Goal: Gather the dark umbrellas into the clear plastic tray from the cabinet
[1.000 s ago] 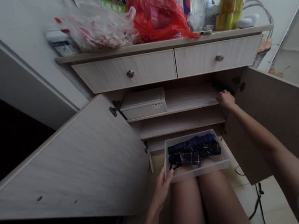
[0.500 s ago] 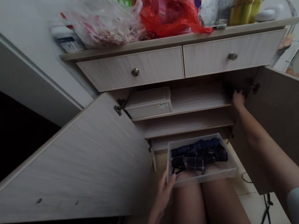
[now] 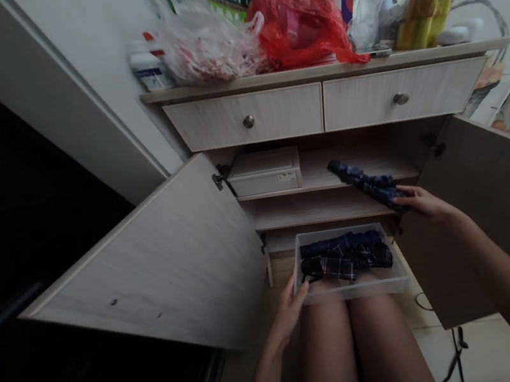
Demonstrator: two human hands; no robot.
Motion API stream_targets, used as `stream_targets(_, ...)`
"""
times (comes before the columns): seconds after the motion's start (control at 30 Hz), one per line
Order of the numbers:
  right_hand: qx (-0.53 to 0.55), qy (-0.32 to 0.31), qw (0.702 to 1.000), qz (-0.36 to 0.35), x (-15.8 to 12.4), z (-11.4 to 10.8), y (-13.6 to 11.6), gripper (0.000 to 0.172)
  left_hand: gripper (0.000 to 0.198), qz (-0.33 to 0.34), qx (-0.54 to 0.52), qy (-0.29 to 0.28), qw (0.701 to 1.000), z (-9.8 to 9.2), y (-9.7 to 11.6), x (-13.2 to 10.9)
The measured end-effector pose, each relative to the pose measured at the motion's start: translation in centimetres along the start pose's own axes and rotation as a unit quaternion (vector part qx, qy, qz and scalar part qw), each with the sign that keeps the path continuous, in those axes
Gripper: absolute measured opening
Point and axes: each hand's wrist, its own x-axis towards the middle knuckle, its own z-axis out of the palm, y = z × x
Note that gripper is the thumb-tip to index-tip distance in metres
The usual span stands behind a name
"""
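My right hand (image 3: 423, 200) is closed round one end of a folded dark blue plaid umbrella (image 3: 365, 185), which slants up to the left in front of the cabinet shelves. With its thumb over the rim, my left hand (image 3: 293, 301) grips the left side of a clear plastic box (image 3: 355, 291). The box rests on my knees. Inside it lie a folded dark blue umbrella (image 3: 336, 244) and, nearer me, a folded black plaid umbrella (image 3: 339, 267), side by side.
Both cabinet doors stand open, the left door (image 3: 165, 270) and the right door (image 3: 487, 225). A white drawer box (image 3: 266, 173) sits on the upper shelf (image 3: 320, 174). Bags, including a red plastic bag (image 3: 301, 25), crowd the cabinet top (image 3: 238, 85). A black cord (image 3: 455, 356) lies on the floor.
My right hand has come out of the upper shelf's right end, bringing the umbrella forward and to the left. My left hand still holds the box. The view has shifted slightly.
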Motion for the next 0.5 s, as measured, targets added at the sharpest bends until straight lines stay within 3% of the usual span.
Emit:
stream_targets(0.13, -0.034, -0.152, 0.988, -0.024, -6.6, 2.4, -0.9, 0.065, 0.091, 0.003, -0.001, 0.004, 1.0, 0.1, 0.1, -0.3)
stream_targets(0.23, -0.098, -0.247, 0.963, -0.045, -9.6, 4.2, -2.0, 0.055, 0.092, -0.001, -0.002, 0.01, 1.0, 0.2, 0.2, -0.6)
stream_targets(0.33, -0.171, -0.251, 0.948, -0.095, -10.8, 5.7, -2.5, 0.049, 0.091, 0.001, -0.004, 0.008, 1.0, 0.4, 0.4, -0.8)
stream_targets(0.5, -0.283, -0.272, 0.911, -0.126, -9.9, 8.2, -1.6, 0.053, 0.086, 0.011, -0.006, 0.013, 1.0, 0.8, 0.5, -1.0)
